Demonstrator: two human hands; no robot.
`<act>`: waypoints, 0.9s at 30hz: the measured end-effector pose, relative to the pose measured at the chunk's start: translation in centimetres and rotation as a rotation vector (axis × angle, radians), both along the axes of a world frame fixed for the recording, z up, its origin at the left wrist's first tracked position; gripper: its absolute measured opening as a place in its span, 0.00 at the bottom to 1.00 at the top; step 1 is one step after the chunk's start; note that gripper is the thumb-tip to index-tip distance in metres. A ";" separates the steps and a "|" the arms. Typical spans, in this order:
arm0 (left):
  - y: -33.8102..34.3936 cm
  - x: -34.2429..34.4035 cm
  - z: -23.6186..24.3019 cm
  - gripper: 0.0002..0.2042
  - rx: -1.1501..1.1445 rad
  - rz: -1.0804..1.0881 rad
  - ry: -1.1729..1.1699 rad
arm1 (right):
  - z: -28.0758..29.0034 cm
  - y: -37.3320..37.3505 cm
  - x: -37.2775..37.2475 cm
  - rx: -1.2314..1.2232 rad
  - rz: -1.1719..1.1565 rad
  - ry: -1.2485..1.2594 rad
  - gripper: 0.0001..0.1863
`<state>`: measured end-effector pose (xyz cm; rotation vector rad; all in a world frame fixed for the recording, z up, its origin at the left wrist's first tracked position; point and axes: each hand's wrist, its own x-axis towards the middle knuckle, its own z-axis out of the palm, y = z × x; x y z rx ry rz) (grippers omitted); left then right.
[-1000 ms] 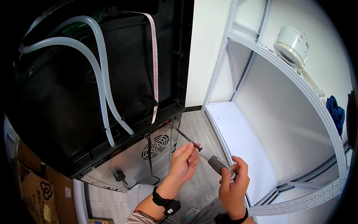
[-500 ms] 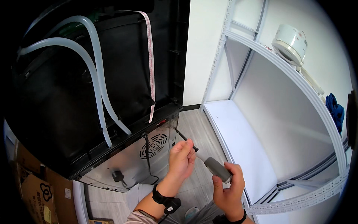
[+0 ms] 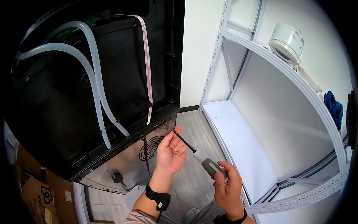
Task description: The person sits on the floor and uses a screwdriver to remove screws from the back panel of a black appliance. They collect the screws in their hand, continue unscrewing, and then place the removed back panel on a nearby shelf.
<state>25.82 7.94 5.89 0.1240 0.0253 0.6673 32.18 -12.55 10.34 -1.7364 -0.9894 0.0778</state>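
My right hand (image 3: 229, 190) is wrapped round the grey handle of a screwdriver (image 3: 214, 168). Its long black shaft points up and left toward the lower metal panel (image 3: 100, 170) of a tall black appliance (image 3: 48, 108). At that panel's right edge, my left hand (image 3: 171, 153) has its fingers curled in close to the shaft's tip. A tiny dark spot shows in its palm, too small to name; whatever the fingertips pinch is hidden. Beside this hand is a round vent (image 3: 151, 147), with a black cable (image 3: 145, 155) hanging across it.
Two pale hoses (image 3: 91, 71) and a pink-and-white ribbon cable (image 3: 147, 71) hang in the appliance's open back. To the right stands a white metal shelf (image 3: 238, 142) with a rice cooker (image 3: 287, 43) and blue cloth (image 3: 333, 110) on top. Cardboard boxes (image 3: 39, 194) lie lower left.
My left hand has moved up and left, from the middle of the shaft to near its tip by the panel. The screwdriver and right hand have shifted slightly left.
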 end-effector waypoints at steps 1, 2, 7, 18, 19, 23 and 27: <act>0.1 -0.1 0.0 0.13 -0.004 -0.009 -0.003 | 0.1 0.0 -0.1 0.000 0.002 0.003 0.14; 0.1 -0.1 0.1 0.13 -0.019 -0.008 -0.004 | 0.1 0.0 -0.1 0.003 0.002 0.001 0.14; -0.1 0.1 0.3 0.13 -0.070 0.015 0.007 | 0.4 -0.2 -0.5 -0.004 0.004 -0.094 0.15; -1.2 -0.1 0.0 0.13 0.010 0.007 0.052 | -4.4 -6.9 1.1 0.282 -0.191 -0.075 0.18; -1.6 -0.3 -0.1 0.13 0.005 -0.016 0.069 | -5.3 -7.5 1.4 0.323 -0.221 -0.064 0.18; -4.0 -1.5 -0.5 0.13 0.023 -0.172 0.082 | -7.9 -9.0 1.7 0.475 -0.020 0.517 0.21; -7.0 -2.2 0.4 0.14 0.082 -0.162 0.291 | -10.3 -8.4 0.6 0.439 0.194 0.935 0.27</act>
